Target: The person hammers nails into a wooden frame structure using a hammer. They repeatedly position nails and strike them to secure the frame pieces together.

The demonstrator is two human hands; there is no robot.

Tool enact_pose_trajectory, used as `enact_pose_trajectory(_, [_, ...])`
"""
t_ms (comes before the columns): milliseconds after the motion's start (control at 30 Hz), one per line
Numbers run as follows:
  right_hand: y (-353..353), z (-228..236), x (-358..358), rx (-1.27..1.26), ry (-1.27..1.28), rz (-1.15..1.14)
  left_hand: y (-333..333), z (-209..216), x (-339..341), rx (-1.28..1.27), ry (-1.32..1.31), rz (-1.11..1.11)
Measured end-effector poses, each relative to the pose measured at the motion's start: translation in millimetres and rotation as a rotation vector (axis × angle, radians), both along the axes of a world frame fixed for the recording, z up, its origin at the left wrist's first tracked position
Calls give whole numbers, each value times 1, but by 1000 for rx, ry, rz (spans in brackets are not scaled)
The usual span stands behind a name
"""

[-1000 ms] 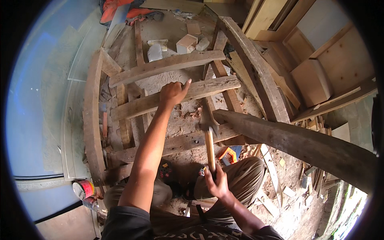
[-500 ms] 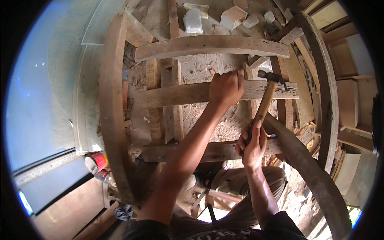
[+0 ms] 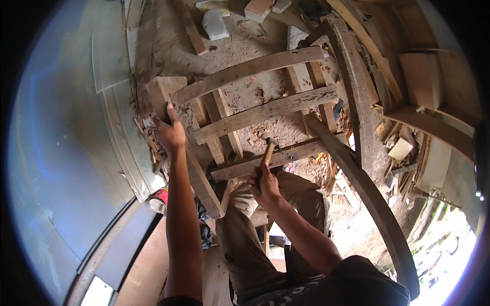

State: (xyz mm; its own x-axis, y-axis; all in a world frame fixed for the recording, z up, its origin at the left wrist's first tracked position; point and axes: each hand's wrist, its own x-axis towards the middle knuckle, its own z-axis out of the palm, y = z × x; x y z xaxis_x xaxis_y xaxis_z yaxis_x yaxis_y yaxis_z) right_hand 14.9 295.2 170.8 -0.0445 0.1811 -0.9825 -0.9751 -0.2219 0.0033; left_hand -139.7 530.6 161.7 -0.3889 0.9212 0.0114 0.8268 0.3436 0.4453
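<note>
My left hand grips the left side beam of a wooden frame near its upper end, thumb lying along the wood. A claw hammer with a wooden handle is in my closed right hand, its dark head over the lower rail. Across the frame run a curved upper slat and a middle slat with a worn right end. On the right side stand a thick beam and a long curved beam reaching down past my right arm.
Large bluish sheets lean along the left, with a red can by their lower edge. A pale block and a brick lie on the dirt floor beyond the frame. Wooden cabinet-like pieces stand at right.
My left hand has left the middle slat and taken hold of the left beam. The hammer has been lowered toward me. The frame now appears tilted and shifted in view.
</note>
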Motion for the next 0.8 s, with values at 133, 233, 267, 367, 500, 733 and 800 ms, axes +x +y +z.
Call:
enact_pose_trajectory(133, [42,-1,-36,-110,157,-171,5,4,6,-25,-33,3])
enact_pose_trajectory(233, [48,-13,-64,-43,268,-226,3,11,13,-98,55,54])
enact_pose_trajectory(267, [52,-11,-71,-47,315,-268,3,7,11,-65,87,51])
enact_pose_trajectory(367, [61,-8,-91,-163,227,-415,2,3,8,31,63,6])
enact_pose_trajectory(500, [77,-20,-93,-149,277,-512,4,-8,-2,8,31,-28])
enact_pose_trajectory(733, [124,-15,-74,-67,427,-730,5,0,0,-94,-34,43])
enact_pose_trajectory(800, [81,-22,-89,86,370,-663,8,7,6,-140,-79,51])
